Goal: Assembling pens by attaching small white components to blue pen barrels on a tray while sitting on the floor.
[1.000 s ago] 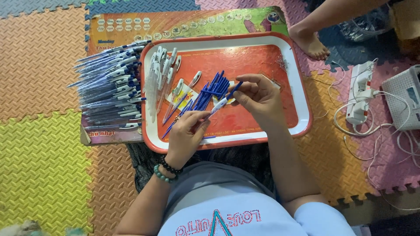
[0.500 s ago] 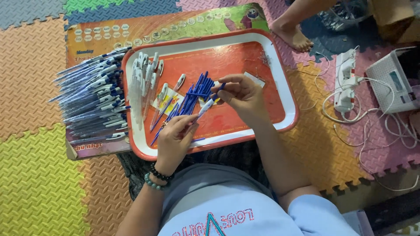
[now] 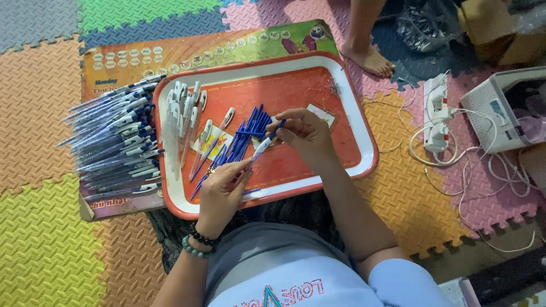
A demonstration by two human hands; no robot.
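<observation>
Blue-and-white pen (image 3: 263, 146) sits between both hands over the red tray (image 3: 347, 122), tilted, tip end up toward the right hand. Left hand (image 3: 222, 190) has its fingers closed round the lower end of the pen, right hand (image 3: 304, 133) pinches the top end w/ thumb + forefinger. Just under them, on the tray, a loose bunch of blue refills (image 3: 244, 139), touching a couple of small cards. Left part of the tray has a row of clear barrels (image 3: 182, 113) w/ white clips. Off the tray's left edge, on a printed board (image 3: 187, 51), a big stack of done pens (image 3: 114, 142). All of it is on foam floor mats (image 3: 34, 102). Right side: white power strip (image 3: 437, 113) w/ cables, a white box device beside it. Someone else's bare foot (image 3: 369, 57) above the tray.
</observation>
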